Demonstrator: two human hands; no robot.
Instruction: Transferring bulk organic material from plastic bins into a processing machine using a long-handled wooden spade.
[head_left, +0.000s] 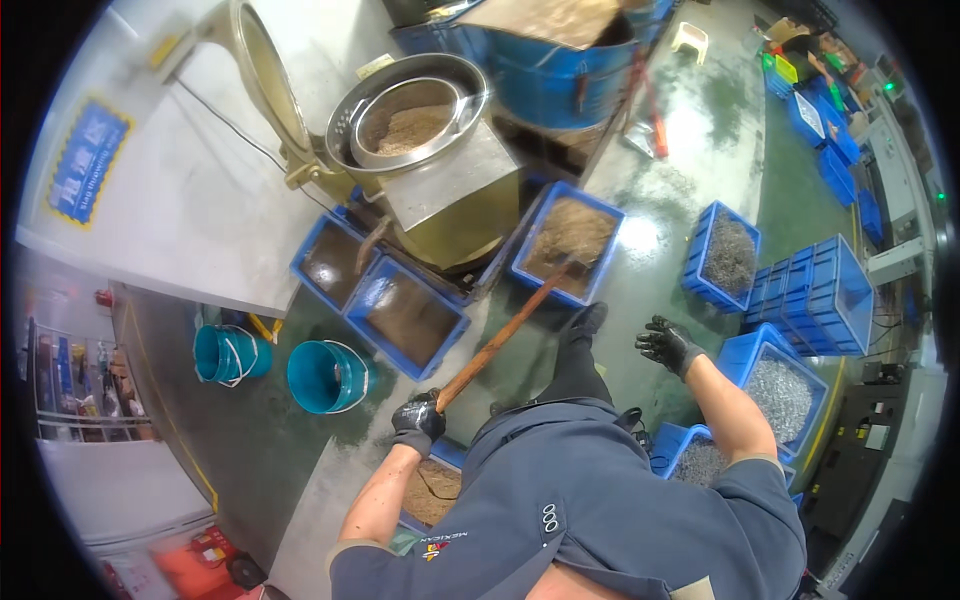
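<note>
My left hand point(418, 420), in a black glove, grips the end of a long wooden handle point(495, 345). The handle slants up and right to a dark metal head, which looks like a shovel's, at a blue crate point(604, 258). Brown granular material point(572, 228) lies in that crate, and the head's lower part is hard to make out against it. My right hand point(668, 345), also black-gloved, is held out to the right with its fingers apart and nothing in it. Beyond the crate stands a machine with a round metal bowl point(400, 115) holding similar brown material.
Two blue crates point(408, 318) with brownish contents sit below the machine. Teal buckets point(328, 377) stand at the left. On the right are crates of metal pieces point(780, 395) and stacked blue crates point(812, 300). A large blue drum point(560, 85) stands at the back.
</note>
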